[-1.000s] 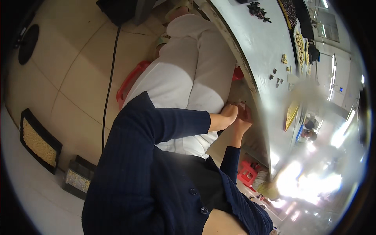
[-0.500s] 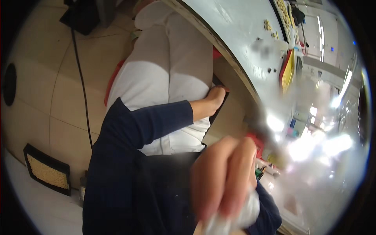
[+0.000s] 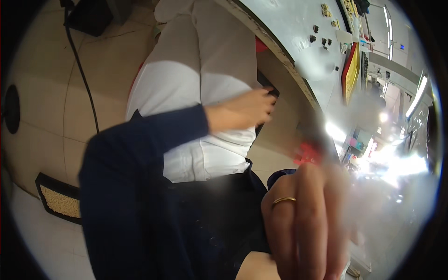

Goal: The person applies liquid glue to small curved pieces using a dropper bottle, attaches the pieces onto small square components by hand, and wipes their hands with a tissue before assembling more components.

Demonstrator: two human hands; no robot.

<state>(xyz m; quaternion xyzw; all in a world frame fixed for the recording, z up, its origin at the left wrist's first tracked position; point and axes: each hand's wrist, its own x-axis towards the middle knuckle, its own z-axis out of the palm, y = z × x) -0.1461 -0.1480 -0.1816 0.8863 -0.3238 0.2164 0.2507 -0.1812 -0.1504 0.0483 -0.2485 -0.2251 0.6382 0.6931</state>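
Observation:
My right hand (image 3: 303,224) is close to the camera, low and right of centre, with a gold ring (image 3: 283,199) on one finger. Its fingers are curled down and pressed together, and the tips run past the lower edge. What they grip is hidden. Across my lap, above my white trousers (image 3: 177,84), stretches my left hand (image 3: 245,109), slightly blurred. Its fingers are apart, with nothing seen in them. The fingertips overlap the edge of a dark flat thing (image 3: 269,84) below the table; I cannot tell whether they touch it.
A pale table (image 3: 280,23) curves along the right, bearing small dark pieces (image 3: 322,41) and a red-rimmed yellow tray (image 3: 351,74). On the floor at left lie a black cable (image 3: 84,74) and a black tray of pale granules (image 3: 58,203). Glare blurs the right side.
My left hand has slid up a little from the dark thing's edge, and its fingers show more. My right hand has shifted right; the crumpled whitish thing at its fingertips is now mostly out of sight.

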